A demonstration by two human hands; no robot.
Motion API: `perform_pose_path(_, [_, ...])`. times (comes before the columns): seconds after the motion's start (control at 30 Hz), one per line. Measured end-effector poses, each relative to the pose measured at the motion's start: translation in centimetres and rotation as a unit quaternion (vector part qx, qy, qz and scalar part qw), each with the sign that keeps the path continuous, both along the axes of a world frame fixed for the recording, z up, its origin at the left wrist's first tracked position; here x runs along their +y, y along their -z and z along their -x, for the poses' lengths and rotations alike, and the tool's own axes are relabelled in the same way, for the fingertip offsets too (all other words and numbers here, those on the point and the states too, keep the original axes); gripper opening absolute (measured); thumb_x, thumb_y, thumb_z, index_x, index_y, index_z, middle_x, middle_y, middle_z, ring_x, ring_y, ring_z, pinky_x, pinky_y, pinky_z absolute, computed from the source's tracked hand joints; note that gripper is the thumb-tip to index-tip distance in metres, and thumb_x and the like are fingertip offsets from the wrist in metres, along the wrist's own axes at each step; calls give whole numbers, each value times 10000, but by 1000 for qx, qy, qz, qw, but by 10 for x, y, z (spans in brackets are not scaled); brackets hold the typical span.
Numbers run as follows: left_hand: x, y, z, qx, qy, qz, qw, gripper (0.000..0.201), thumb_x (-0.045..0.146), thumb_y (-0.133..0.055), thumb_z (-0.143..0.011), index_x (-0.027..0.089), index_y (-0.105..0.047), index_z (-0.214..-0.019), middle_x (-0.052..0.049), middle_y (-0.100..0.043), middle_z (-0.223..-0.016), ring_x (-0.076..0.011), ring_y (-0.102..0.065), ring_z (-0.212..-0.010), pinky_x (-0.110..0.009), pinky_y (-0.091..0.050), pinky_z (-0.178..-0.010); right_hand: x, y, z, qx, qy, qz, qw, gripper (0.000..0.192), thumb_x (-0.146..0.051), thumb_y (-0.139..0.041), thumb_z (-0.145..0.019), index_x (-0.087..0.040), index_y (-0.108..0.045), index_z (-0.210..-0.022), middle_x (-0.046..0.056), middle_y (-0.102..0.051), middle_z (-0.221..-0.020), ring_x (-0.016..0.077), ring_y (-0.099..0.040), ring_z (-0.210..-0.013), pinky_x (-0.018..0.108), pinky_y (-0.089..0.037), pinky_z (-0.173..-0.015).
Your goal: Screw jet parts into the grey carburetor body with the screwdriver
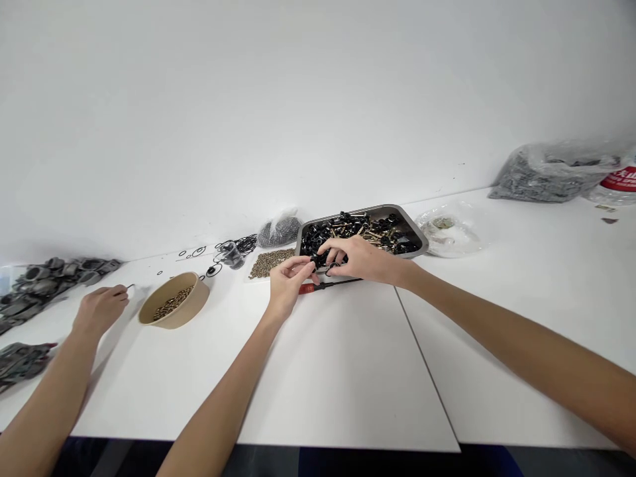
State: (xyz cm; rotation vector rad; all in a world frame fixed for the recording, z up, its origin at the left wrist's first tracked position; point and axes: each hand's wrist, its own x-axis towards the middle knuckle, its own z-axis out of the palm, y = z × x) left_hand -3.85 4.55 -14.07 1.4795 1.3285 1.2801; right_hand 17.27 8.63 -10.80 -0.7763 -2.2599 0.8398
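Black small fitting (318, 260), pinched between the left hand (288, 281) and right hand (360, 260) at the frame's centre, sits at the near rim of the grey metal tray (415, 232) on the white counter (348, 371), both grips closed on it, a co-worker's hand (99, 310) at far left.

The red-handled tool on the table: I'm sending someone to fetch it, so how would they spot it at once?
Start at the grey metal tray of black and brass parts by the wall. Just in front of its near edge, partly under the person's left hand and right hand, the red-handled tool lies flat on the white table. It is the only red, thin thing there.
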Motion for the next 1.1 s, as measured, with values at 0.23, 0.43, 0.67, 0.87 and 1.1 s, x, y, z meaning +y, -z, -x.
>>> perform_pose_path(0.23, [-1, -5, -4, -76, 26, 34, 996, 411, 439, -809, -694, 150, -700, -966, -48, -700, -658, -183, -673, -673, -288, -584, -579, -1, 0, 5, 19, 11, -37, 999, 188, -112, -710, -766, -165, -695, -946, 41, -714, -917, 156, -674, -838, 259, -532, -759])
perform_pose_path(0.43, [1, -5, -3, -93, 27, 32, 995, 380, 397, -838, -664, 155, -700, -923, -24, -689, -637, -154, -657, -608, -262, -573, -552, -2, 1, 6, 51, 3, 7, 999, 224, -130, -684, -778, -162, -682, -1000, 40, -725, -907, 159, -687, -835, 270, -551, -771])
perform_pose_path(0.67, [2, -2, -1, -132, 17, 42, 990, 446, 423, -845, -651, 135, -715, -966, -51, -721, -672, -196, -704, -649, -324, -595, -634, -2, 2, 6, 75, -6, 42, 996, 252, -181, -703, -767, -168, -681, -1017, 37, -734, -895, 169, -699, -869, 283, -565, -794])
perform_pose_path(0.87, [3, -1, -1, -133, 26, 53, 989, 512, 420, -872, -608, 132, -705, -998, -87, -748, -748, -253, -733, -737, -362, -600, -658, -4, 2, 8, 92, 24, 58, 994, 190, -153, -696, -753, -172, -692, -942, 40, -743, -917, 178, -706, -862, 318, -576, -822])
perform_pose_path(1.1, [0, -3, -1, -122, 15, 59, 991, 458, 414, -848, -653, 135, -679, -973, -59, -718, -674, -202, -696, -639, -272, -549, -511, -4, -1, 9, 117, 58, 118, 984, 174, -125, -734, -722, -154, -688, -887, 44, -741, -830, 181, -718, -801, 276, -578, -730])
